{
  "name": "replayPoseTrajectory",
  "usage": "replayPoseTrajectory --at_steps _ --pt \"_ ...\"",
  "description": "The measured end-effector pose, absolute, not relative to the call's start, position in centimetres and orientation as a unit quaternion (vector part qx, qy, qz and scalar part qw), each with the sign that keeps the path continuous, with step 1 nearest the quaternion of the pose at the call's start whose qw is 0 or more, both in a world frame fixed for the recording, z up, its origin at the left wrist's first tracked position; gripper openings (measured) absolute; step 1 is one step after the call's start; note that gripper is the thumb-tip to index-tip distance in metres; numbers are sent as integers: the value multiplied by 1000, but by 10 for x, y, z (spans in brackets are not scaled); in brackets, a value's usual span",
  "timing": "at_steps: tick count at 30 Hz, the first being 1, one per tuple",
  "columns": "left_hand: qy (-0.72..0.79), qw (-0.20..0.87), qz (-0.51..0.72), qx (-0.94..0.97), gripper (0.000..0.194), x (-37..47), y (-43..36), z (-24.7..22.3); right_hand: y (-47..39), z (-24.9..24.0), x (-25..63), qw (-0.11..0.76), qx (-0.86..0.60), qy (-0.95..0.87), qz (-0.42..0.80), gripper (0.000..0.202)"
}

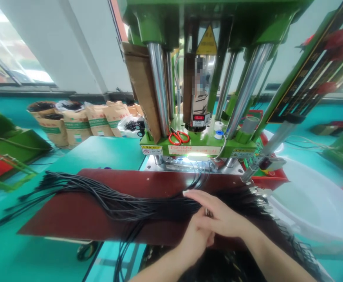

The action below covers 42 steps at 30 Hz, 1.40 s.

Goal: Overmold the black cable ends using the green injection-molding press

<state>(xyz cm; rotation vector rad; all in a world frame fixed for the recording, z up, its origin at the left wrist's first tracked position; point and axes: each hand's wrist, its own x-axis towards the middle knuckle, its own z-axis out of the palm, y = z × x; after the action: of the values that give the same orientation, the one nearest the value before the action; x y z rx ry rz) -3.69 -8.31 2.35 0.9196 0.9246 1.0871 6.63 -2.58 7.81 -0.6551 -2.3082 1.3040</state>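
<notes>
My left hand (195, 235) is closed, its fingers curled, above the near edge of a dark red board. Across it lies my right hand (221, 214), touching it, with its fingers stretched to the left and its thumb below them. A small metallic piece (208, 212) shows in the gap between the two hands; its kind is not clear. Under and beside the hands a bundle of black cables (124, 205) runs across the red board (80, 219). Metal-ended connectors (262, 201) lie at the bundle's right end. More thin cables (199, 172) lead into the lit press mould (186, 166).
A green press (197, 150) with steel columns stands ahead. Red-handled scissors (179, 137) and a blue-and-white tape roll (219, 134) lie on its ledge. To the right are a red bin (269, 183) and a white tub (315, 196). Paper sacks (77, 121) stand back left.
</notes>
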Motion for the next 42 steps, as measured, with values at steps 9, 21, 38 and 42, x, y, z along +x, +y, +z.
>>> replayPoseTrajectory --at_steps 9,21,38,42 --pt "373 721 491 316 35 -59 -62 27 39 41 79 390 -418 -652 498 34" --pt "400 675 564 258 37 -79 -60 26 99 -1 69 162 -569 -790 163 55" --pt "418 694 494 315 32 -60 -67 29 5 52 156 132 -579 -620 512 8" --pt "427 713 427 356 32 -38 -62 22 -47 32 163 342 -568 -436 609 30"
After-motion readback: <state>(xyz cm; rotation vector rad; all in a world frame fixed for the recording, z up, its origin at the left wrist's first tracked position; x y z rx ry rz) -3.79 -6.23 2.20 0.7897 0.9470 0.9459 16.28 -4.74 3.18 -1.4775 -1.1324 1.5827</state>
